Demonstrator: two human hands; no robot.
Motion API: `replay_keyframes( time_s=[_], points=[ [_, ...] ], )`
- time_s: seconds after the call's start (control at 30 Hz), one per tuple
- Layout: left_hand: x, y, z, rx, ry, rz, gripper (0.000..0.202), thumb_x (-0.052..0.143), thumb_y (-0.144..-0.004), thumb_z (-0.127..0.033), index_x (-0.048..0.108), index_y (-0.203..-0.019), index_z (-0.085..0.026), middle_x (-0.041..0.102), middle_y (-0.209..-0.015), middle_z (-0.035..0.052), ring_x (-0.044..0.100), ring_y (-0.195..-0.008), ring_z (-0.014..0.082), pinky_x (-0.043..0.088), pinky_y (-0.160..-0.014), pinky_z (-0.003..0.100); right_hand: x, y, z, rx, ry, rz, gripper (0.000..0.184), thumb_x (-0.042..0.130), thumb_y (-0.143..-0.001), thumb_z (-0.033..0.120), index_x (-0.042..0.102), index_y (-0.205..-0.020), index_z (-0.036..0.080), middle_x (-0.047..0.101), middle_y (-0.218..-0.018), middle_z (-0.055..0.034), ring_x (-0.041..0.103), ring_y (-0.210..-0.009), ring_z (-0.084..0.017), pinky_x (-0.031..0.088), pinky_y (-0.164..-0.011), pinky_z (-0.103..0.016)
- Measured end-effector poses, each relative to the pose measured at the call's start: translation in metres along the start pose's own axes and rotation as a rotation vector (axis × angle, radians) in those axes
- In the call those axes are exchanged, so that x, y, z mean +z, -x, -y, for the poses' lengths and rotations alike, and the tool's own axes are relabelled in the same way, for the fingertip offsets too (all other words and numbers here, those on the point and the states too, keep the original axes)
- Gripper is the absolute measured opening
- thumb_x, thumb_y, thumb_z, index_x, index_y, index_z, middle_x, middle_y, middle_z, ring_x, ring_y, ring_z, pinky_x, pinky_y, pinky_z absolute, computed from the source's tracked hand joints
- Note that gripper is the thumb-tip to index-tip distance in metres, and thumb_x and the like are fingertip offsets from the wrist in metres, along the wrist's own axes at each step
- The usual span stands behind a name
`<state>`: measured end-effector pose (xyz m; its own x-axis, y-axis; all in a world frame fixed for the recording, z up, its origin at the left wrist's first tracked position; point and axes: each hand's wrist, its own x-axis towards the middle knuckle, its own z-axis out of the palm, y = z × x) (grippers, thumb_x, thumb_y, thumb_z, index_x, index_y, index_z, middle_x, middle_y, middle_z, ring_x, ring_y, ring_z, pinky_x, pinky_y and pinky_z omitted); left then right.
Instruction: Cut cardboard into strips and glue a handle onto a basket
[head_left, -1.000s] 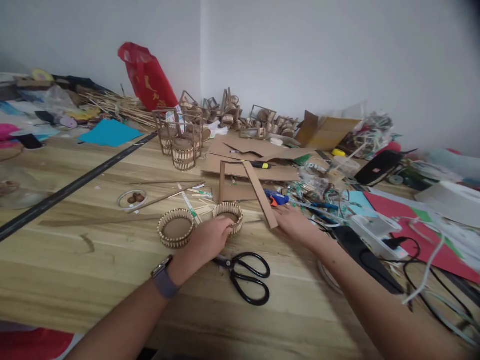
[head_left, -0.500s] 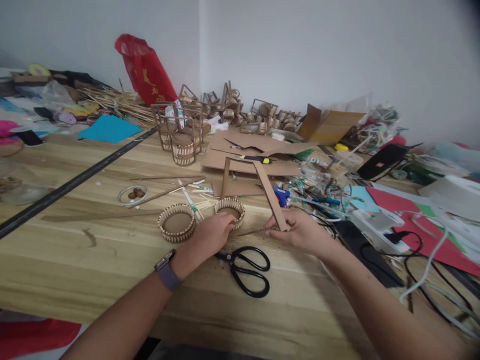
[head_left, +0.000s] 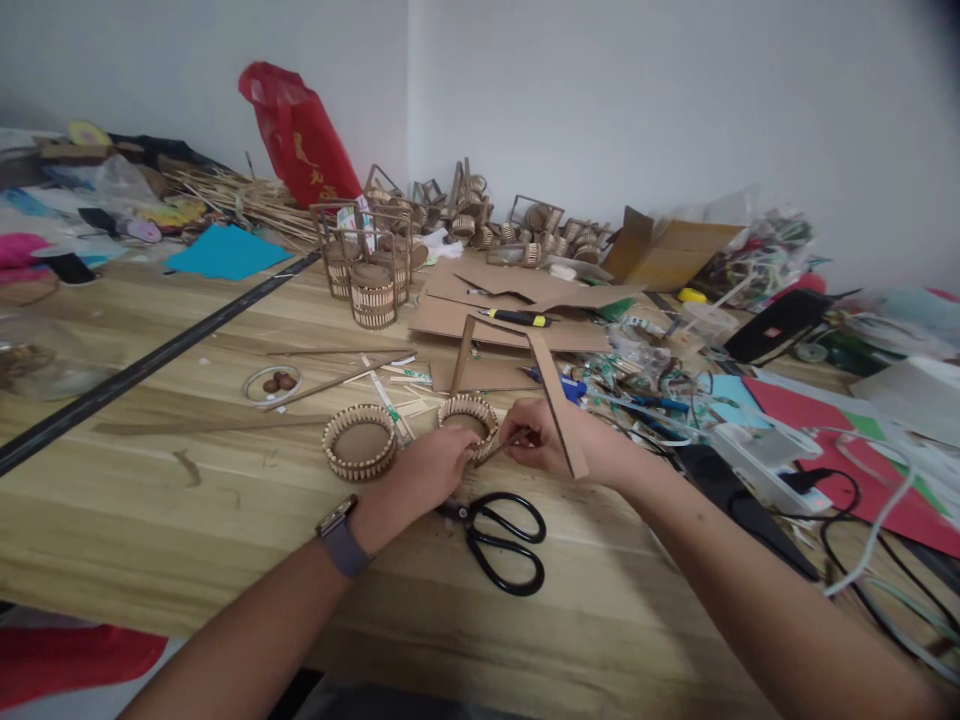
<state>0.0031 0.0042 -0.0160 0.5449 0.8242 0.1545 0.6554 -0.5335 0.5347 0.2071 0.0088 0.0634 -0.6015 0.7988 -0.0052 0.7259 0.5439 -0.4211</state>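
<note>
Two slatted baskets (head_left: pixel 352 469) contain flat brown bases (head_left: pixel 365 443).

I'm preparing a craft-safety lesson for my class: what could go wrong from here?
The right hand might bump or bend the cardboard frame, whose right leg crosses in front of it. The left hand, at the round basket, could brush the scissors lying close by.

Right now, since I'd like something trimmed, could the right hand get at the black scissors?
Probably yes: the black scissors lie nearer the person than the right hand, and nothing seems to lie between. It appears to pinch a thin brown strip, so it may need to let go first.
</note>
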Motion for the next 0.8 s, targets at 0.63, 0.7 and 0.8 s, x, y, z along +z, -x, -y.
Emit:
replay_keyframes(
  time_s=[0.63,0.7,0.8],
  points=[
    [-0.006,0.002,-0.008,-0.042,-0.068,0.066,0.024,0.045,-0.097,-0.009,0.068,-0.096,-0.015,0.071,-0.092,0.0077,0.067,-0.093,0.0234,0.050,-0.083,0.031,0.000,-0.014,0.011,0.015,0.117,0.055,0.013,0.062,-0.073,0.010,0.071,-0.077,0.019,0.066,-0.071,-0.0009,0.054,-0.063,-0.014,0.037,-0.059,-0.023],
    [-0.006,0.002,-0.008,-0.042,-0.070,0.068,0.024,0.046,-0.097,-0.008,0.068,-0.096,-0.015,0.071,-0.094,0.0079,0.067,-0.093,0.0234,0.050,-0.082,0.031,0.001,-0.015,0.009,0.008,0.120,0.057,0.011,0.063,-0.075,0.012,0.071,-0.078,0.019,0.067,-0.074,-0.0014,0.055,-0.064,-0.014,0.037,-0.059,-0.023],
    [-0.005,0.001,-0.008,-0.036,-0.070,0.072,0.024,0.046,-0.096,-0.006,0.068,-0.096,-0.015,0.072,-0.098,0.0086,0.067,-0.095,0.0229,0.049,-0.083,0.030,0.002,-0.017,0.008,0.002,0.126,0.067,0.010,0.064,-0.076,0.013,0.072,-0.081,0.017,0.068,-0.076,-0.0025,0.056,-0.065,-0.014,0.038,-0.059,-0.024]
  ],
)
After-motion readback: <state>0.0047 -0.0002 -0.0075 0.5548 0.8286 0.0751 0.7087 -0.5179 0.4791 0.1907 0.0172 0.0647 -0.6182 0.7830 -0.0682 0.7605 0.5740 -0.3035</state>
